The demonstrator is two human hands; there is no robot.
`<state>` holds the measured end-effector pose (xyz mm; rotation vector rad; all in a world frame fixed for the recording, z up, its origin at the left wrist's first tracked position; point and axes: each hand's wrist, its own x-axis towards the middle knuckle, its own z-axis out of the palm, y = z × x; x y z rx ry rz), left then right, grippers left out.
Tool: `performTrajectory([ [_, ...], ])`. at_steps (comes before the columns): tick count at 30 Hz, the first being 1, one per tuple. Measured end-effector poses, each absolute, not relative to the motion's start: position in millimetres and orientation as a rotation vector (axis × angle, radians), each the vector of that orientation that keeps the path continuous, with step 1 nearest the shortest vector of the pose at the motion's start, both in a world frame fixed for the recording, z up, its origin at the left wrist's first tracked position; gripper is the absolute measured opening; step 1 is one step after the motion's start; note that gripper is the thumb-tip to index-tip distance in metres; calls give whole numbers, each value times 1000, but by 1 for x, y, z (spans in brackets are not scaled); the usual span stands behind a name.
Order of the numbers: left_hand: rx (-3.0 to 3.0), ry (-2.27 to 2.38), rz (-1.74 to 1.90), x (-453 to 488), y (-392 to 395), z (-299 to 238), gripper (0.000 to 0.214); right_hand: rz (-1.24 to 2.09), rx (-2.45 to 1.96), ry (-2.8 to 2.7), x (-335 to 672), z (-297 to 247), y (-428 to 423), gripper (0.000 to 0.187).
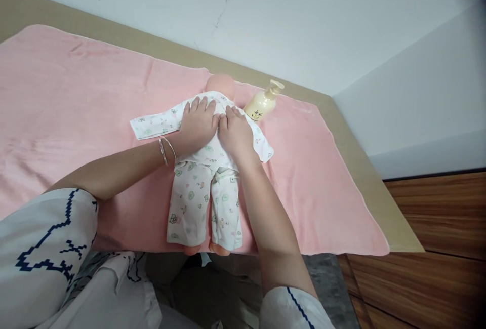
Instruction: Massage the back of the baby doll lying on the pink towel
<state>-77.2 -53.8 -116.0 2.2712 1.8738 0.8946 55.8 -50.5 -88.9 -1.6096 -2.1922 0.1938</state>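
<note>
A baby doll [220,85] lies on a pink blanket, its head toward the wall and its feet at the near edge. It wears a white printed top [207,156] and matching trousers [190,202]. My left hand [199,125] rests flat on the left part of the doll's upper body, fingers spread. On the right part lies my right hand [237,134], its fingers stretched out, thumb close to my left thumb. Both palms hide much of the top. A cream pump bottle [261,104] leans beside the doll's shoulder, just beyond my right hand.
The pink blanket [311,192] covers most of a beige tabletop [402,235]. A white wall [304,25] runs along the back. Wood-grain panels [436,212] stand at the right, and a dark grey surface [326,288] shows below the table edge.
</note>
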Motion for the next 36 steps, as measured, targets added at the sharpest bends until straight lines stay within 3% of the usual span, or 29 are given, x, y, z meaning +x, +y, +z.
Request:
performTrajectory([
  [5, 2429, 1755, 1006, -67, -72, -114, 45, 297, -1487, -2231, 75, -102, -30, 51],
  [10, 2278, 1800, 866, -82, -47, -110, 49, 247, -1553, -2285, 66, -97, -40, 60],
  [24, 2378, 1797, 973, -67, -70, -114, 47, 310, -1576, -2260, 67, -94, -38, 58],
  [36, 2250, 1710, 944, -85, -41, -117, 50, 290, -1623, -2266, 56, -88, -53, 60],
])
